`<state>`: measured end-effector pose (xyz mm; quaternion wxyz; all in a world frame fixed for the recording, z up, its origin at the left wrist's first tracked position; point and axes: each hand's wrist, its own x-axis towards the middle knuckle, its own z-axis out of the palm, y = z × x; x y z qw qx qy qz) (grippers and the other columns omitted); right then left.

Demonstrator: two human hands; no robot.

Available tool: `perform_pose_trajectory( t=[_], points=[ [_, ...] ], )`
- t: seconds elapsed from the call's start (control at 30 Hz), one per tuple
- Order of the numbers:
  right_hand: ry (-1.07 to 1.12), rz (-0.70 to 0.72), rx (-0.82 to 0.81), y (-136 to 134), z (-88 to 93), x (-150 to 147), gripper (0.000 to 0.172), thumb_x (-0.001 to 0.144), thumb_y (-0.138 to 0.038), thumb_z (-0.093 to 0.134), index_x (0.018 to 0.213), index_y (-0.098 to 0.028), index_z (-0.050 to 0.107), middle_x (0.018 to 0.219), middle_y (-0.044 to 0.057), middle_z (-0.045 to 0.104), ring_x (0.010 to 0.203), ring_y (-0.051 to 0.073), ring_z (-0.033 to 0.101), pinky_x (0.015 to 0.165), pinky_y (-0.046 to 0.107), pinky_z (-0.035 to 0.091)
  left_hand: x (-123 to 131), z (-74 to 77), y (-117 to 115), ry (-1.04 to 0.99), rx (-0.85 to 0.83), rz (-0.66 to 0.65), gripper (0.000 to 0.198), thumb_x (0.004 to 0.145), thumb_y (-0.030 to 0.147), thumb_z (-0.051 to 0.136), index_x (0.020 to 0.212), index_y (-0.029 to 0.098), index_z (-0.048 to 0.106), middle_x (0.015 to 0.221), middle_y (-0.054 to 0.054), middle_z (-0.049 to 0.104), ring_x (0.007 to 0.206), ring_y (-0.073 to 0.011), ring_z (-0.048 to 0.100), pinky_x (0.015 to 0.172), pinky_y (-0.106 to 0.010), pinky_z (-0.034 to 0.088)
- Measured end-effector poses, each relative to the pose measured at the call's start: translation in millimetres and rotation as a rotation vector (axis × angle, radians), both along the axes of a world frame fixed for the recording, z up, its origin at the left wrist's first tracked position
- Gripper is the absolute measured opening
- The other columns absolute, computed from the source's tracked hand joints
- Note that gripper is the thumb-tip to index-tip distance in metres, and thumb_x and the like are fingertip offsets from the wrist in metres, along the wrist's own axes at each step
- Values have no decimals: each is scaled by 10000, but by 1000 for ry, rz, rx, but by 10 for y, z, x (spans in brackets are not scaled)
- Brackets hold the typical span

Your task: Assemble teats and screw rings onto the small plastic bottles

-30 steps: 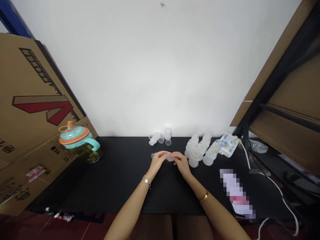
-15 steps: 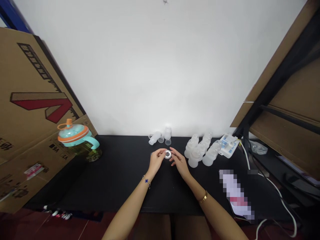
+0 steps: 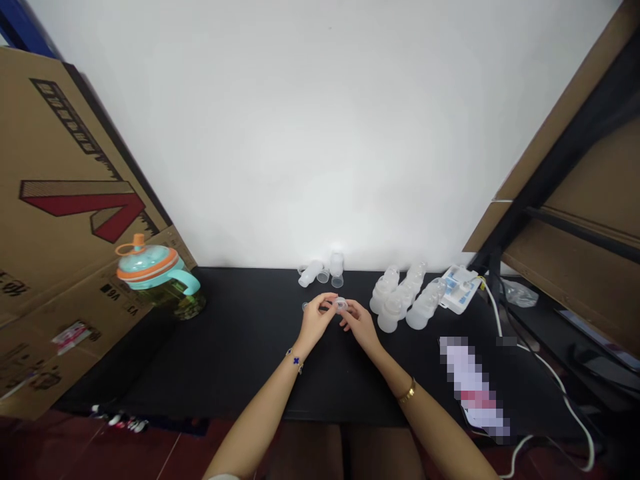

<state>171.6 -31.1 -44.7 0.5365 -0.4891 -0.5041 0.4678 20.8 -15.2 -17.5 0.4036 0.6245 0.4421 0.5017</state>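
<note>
Over the middle of the black table, my left hand [image 3: 317, 321] pinches a small round translucent plastic piece [image 3: 341, 304] between thumb and fingers. From the other side, my right hand [image 3: 362, 327] has its thumb and forefinger on the same piece. Its exact kind is too small to make out. Just left of my left hand, a small clear round part [image 3: 305, 306] lies partly hidden. Behind the hands, several clear plastic pieces [image 3: 311, 274] lie near the wall. To the right stand several frosted plastic bottle-like pieces [image 3: 389, 313] in a cluster.
A teal and orange lidded jug [image 3: 160, 277] with dark liquid stands at the left by a cardboard box [image 3: 65, 220]. On the right are a white and blue case [image 3: 457, 288], a white cable [image 3: 550, 373] and a blurred-out flat object [image 3: 473, 390]. A white wall [image 3: 320, 147] rises behind.
The round piece has tipped and now shows more from its side. My right fingers have closed in onto it. The view has shifted slightly.
</note>
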Motion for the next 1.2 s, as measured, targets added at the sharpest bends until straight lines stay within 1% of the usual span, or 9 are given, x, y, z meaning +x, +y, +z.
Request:
perform_pose_trajectory(
  t=[0.13, 0.4, 0.57, 0.73, 0.93, 1.2],
  points=[
    [27, -6, 6, -4, 5, 13, 392, 778, -497, 713, 1009, -183, 672, 770, 24, 706, 553, 141, 616, 469, 231, 469, 12, -22, 5, 55, 0, -31, 301, 810, 331, 701, 1076, 192, 723, 1024, -76, 761, 841, -198, 699, 669, -269, 538],
    [32, -18, 30, -9, -6, 21, 393, 788, -492, 698, 1021, -176, 666, 751, 22, 705, 546, 140, 624, 475, 230, 477, 12, -37, 9, 178, 12, -52, 203, 843, 325, 665, 981, 203, 751, 947, -61, 787, 840, -219, 717, 731, -309, 523],
    [-17, -6, 20, 1, -2, 14, 402, 787, -485, 681, 1038, -172, 689, 776, 31, 711, 542, 139, 621, 452, 228, 480, 19, -14, -1, 165, -4, -37, 200, 829, 343, 673, 946, 201, 751, 914, -60, 788, 831, -227, 724, 701, -306, 514],
    [-47, -12, 11, 7, -6, 16, 398, 782, -486, 671, 1019, -168, 704, 781, 31, 700, 548, 142, 615, 440, 231, 481, 18, -10, 2, 145, -2, -54, 208, 820, 351, 681, 949, 207, 757, 915, -58, 795, 835, -235, 730, 680, -306, 513],
    [-72, -14, 7, -10, 18, 20, 348, 799, -469, 668, 973, -171, 707, 775, 35, 699, 569, 146, 618, 449, 224, 476, 24, 18, -13, 172, 17, -58, 200, 841, 331, 658, 956, 202, 759, 900, -55, 791, 809, -223, 724, 661, -290, 507],
    [-70, -28, 10, -27, 55, 13, 354, 791, -488, 674, 955, -176, 703, 803, 43, 708, 569, 149, 617, 437, 227, 466, 23, 2, -19, 182, 41, -51, 191, 861, 322, 649, 964, 202, 757, 899, -49, 786, 803, -214, 718, 665, -283, 511]
  ],
)
